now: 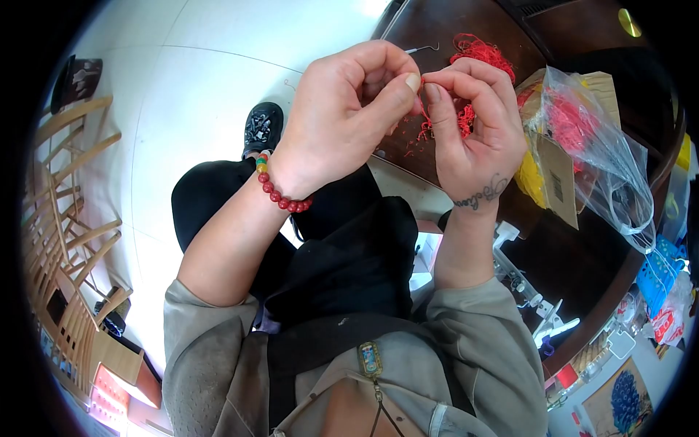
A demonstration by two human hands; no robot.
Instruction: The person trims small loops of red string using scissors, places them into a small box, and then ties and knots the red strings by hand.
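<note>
My left hand (342, 113), with a red bead bracelet (277, 198) at its wrist, is closed in a pinch of thumb and forefinger. My right hand (480, 124) pinches right beside it, fingertips nearly touching. A thin red cord (424, 109) runs between the two pinches and hangs below them. Beyond the fingers, a tangled heap of red cord (484, 57) lies on the dark table (422, 28), with more red strands behind my right hand. A thin metal hook (426, 49) pokes out past my left knuckles; its other end is hidden.
A cardboard box (562, 178) and a clear plastic bag (608, 171) with pink-red material sit to the right. White metal stand-like parts (520, 280) lie near my right forearm. Wooden chairs (76, 218) stand on the pale floor at left. My black shoe (263, 127) is below.
</note>
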